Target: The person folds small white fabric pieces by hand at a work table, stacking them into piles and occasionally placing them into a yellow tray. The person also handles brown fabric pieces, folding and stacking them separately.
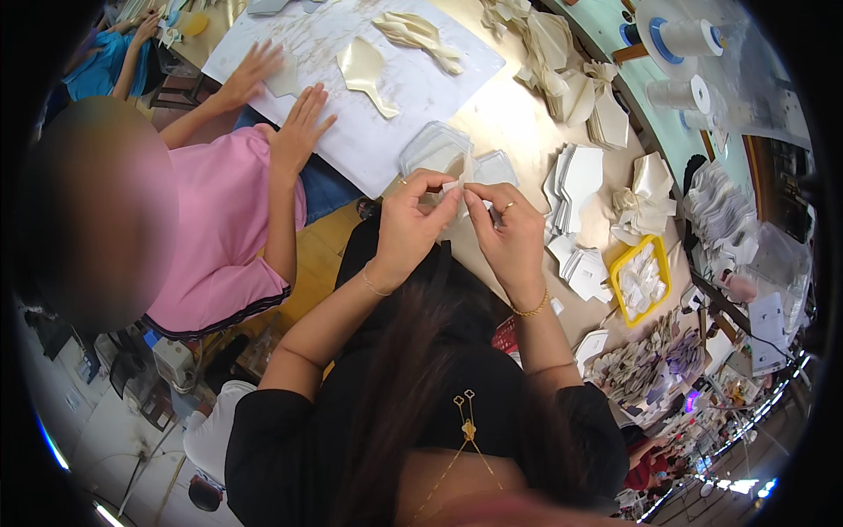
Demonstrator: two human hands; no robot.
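My left hand (409, 221) and my right hand (509, 235) meet over the near edge of the table. Between their fingertips they pinch a thin cream sheet piece (464, 167), and a small white bit shows by the left fingers. Its full shape is hidden by my fingers. Just beyond my hands stands a clear plastic container (430, 140), with its second clear part (497, 167) close to the right fingers.
A white marked board (307, 114) bears a cream cut piece (361, 72) and a folded bundle (413, 33). At left a person in pink (219, 202) works at it. White stacks (580, 180), a yellow basket (664, 250) and thread spools (689, 39) stand at right.
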